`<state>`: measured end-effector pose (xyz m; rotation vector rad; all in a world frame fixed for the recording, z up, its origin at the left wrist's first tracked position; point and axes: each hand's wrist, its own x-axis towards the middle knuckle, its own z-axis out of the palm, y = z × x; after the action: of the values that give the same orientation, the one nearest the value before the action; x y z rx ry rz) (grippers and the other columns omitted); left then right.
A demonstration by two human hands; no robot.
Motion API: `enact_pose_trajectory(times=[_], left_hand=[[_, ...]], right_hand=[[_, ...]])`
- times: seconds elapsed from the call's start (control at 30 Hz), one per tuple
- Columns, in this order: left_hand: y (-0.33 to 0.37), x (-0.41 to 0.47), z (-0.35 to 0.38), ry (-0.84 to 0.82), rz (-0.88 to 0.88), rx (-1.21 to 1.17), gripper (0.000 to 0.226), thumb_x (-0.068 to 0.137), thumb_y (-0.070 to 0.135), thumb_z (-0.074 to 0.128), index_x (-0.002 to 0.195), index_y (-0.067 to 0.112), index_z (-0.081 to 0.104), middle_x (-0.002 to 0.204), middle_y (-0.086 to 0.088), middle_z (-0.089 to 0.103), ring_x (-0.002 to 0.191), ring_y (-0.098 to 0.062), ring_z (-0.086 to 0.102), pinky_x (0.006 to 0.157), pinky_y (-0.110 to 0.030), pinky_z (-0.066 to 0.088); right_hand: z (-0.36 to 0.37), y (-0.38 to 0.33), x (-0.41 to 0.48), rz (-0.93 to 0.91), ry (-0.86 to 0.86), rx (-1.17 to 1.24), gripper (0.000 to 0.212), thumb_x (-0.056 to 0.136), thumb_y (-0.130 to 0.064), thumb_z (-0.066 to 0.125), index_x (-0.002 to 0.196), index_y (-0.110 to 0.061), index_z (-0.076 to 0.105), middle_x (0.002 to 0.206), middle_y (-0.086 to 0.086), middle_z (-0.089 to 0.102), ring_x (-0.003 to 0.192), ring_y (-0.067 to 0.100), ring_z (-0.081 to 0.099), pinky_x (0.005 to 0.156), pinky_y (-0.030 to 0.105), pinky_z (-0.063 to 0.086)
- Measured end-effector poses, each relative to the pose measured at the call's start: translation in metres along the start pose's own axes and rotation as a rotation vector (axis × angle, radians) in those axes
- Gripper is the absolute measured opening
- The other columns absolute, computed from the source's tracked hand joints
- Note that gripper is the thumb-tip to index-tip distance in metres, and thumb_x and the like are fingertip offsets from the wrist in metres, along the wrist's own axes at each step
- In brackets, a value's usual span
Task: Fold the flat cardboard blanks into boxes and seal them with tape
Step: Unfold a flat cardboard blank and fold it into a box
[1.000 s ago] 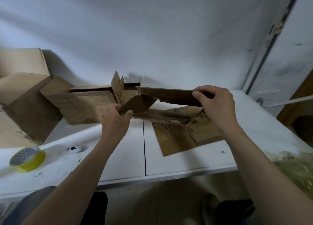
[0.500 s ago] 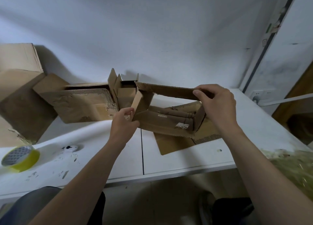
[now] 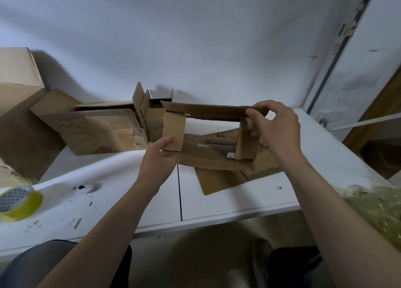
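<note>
Looks forward and down from the head, close over the surface [image 3: 227, 203], facing the wall [image 3: 195, 38].

Half-opened box [image 3: 208, 159]: brown corrugated cardboard, matt; we note fluting bare along the cut edges and a torn pale paper patch inside.
Flat blank [image 3: 219, 181] beneath it: the same matt brown board, its facing paper stripped to rough ribs in places.
Cartons [image 3: 97, 133], far left: matt cardboard, which we record as torn and rough-faced.
Tape roll [image 3: 21, 203], near left: glossy yellowish plastic tape.
Table [image 3: 227, 203]: smooth white top, faint sheen, chipped and marked near left.
Wall [image 3: 195, 49]: matt white, we find, lightly scuffed.
</note>
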<state>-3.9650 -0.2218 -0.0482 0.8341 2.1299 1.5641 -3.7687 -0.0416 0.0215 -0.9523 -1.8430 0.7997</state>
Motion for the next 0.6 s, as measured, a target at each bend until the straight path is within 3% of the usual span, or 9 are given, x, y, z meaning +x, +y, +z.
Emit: enact_pose_trajectory(times=[0.1, 0.2, 0.3, 0.4, 0.5, 0.53, 0.6], left_hand=[[0.002, -0.002, 0.000, 0.023, -0.009, -0.016, 0.059, 0.087, -0.002, 0.070, 0.139, 0.022, 0.059, 0.128, 0.003, 0.062, 0.105, -0.012, 0.064, 0.087, -0.020, 0.051], [0.002, -0.001, 0.001, 0.060, -0.024, -0.030, 0.056, 0.088, 0.001, 0.070, 0.139, 0.020, 0.059, 0.129, 0.003, 0.061, 0.112, -0.018, 0.062, 0.093, -0.027, 0.050], [0.000, 0.001, 0.001, 0.073, -0.045, -0.046, 0.056, 0.088, 0.001, 0.069, 0.140, 0.018, 0.058, 0.124, 0.007, 0.061, 0.113, -0.016, 0.059, 0.093, -0.025, 0.045], [0.000, 0.002, 0.001, 0.097, -0.069, -0.080, 0.056, 0.088, 0.000, 0.069, 0.140, 0.017, 0.057, 0.120, 0.010, 0.060, 0.112, -0.014, 0.057, 0.094, -0.025, 0.042], [-0.001, 0.002, 0.003, 0.097, -0.065, -0.128, 0.046, 0.088, -0.004, 0.066, 0.118, 0.030, 0.060, 0.103, 0.024, 0.063, 0.097, 0.000, 0.060, 0.081, -0.012, 0.042], [0.000, 0.001, 0.003, 0.096, -0.061, -0.142, 0.045, 0.088, -0.006, 0.065, 0.107, 0.034, 0.059, 0.098, 0.028, 0.062, 0.092, 0.005, 0.059, 0.073, -0.008, 0.040], [-0.002, 0.002, 0.002, 0.093, -0.069, -0.175, 0.047, 0.086, -0.008, 0.064, 0.095, 0.038, 0.058, 0.101, 0.029, 0.065, 0.092, 0.007, 0.061, 0.068, -0.008, 0.041]], right_hand=[[0.007, 0.007, 0.003, 0.004, -0.023, 0.019, 0.006, 0.095, -0.036, 0.069, 0.100, -0.033, 0.068, 0.097, -0.020, 0.066, 0.070, 0.004, 0.070, 0.078, 0.036, 0.061], [0.012, 0.011, 0.005, -0.045, -0.076, -0.017, 0.005, 0.096, -0.031, 0.066, 0.096, -0.036, 0.067, 0.096, -0.024, 0.066, 0.097, -0.002, 0.062, 0.086, 0.027, 0.053], [0.014, 0.014, 0.005, -0.070, -0.160, -0.075, 0.009, 0.096, -0.029, 0.066, 0.099, -0.035, 0.071, 0.100, -0.022, 0.068, 0.102, 0.003, 0.061, 0.076, 0.017, 0.046], [0.016, 0.019, 0.004, -0.112, -0.209, -0.139, 0.015, 0.092, -0.032, 0.069, 0.104, -0.039, 0.076, 0.110, -0.019, 0.071, 0.103, 0.007, 0.061, 0.088, 0.029, 0.052], [0.012, 0.024, 0.004, -0.087, -0.326, -0.212, 0.028, 0.088, -0.044, 0.072, 0.116, -0.044, 0.071, 0.141, -0.016, 0.056, 0.136, 0.018, 0.036, 0.115, 0.038, 0.036], [0.010, 0.024, 0.003, -0.044, -0.406, -0.217, 0.038, 0.086, -0.049, 0.074, 0.123, -0.044, 0.069, 0.149, -0.018, 0.047, 0.142, 0.016, 0.026, 0.117, 0.036, 0.029], [0.011, 0.027, 0.002, -0.004, -0.501, -0.198, 0.051, 0.082, -0.053, 0.077, 0.130, -0.044, 0.064, 0.157, -0.018, 0.036, 0.146, 0.011, 0.023, 0.117, 0.034, 0.026]])
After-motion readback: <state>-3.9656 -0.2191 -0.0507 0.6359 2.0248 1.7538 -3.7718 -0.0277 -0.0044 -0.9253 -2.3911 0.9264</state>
